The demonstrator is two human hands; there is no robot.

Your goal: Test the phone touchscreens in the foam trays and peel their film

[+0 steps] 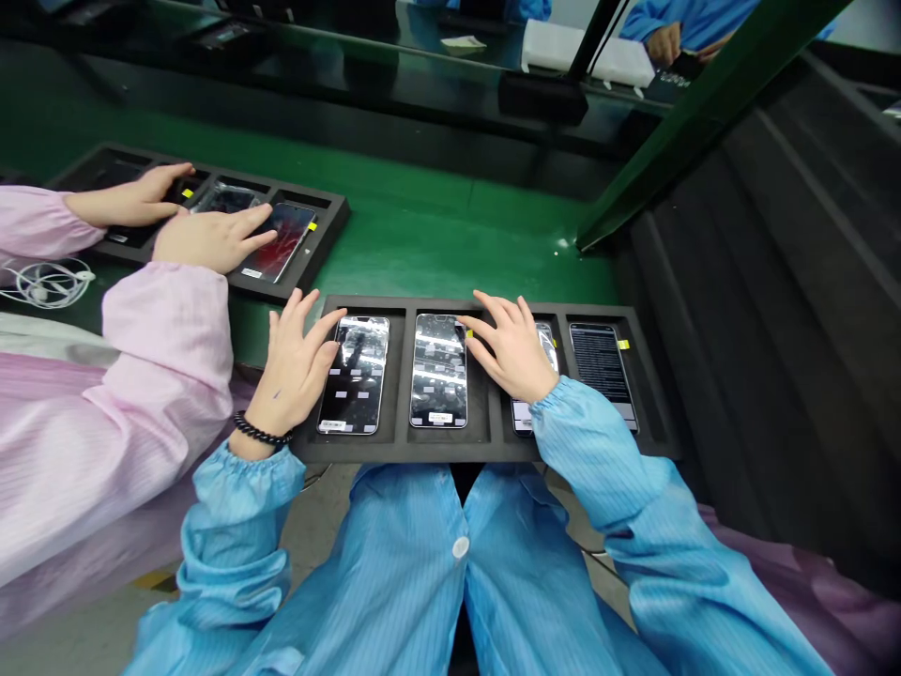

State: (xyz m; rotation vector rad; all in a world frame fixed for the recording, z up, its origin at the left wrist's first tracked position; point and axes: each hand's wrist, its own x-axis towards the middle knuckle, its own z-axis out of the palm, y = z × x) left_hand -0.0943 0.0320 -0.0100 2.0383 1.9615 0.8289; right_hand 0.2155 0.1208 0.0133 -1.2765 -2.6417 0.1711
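The green belt [422, 235] runs wide beneath everything, and the black tray [422, 449] sits at its near edge, right in front of the person in blue sleeves. Up and to the left of that tray lies a second tray [325, 223], where a co-worker's hands [207, 239] (pink sleeves) rest flat on its phones.

The black tray holds four phones in a row, screens up, each in its own pocket: the first phone [354, 376] at its left end, the second phone [439, 371] beside it, the third phone [522, 416] mostly covered, and the fourth phone [603, 371] at the right end.

The left hand [296, 361] lies open on the tray's left border, fingers spread and touching the first phone's edge — clasping nothing. The right hand [513, 352] is spread flat over the third phone, its fingertips at the second phone's edge.

A beaded bracelet [260, 432] rings the left wrist, just off the tray's front corner.
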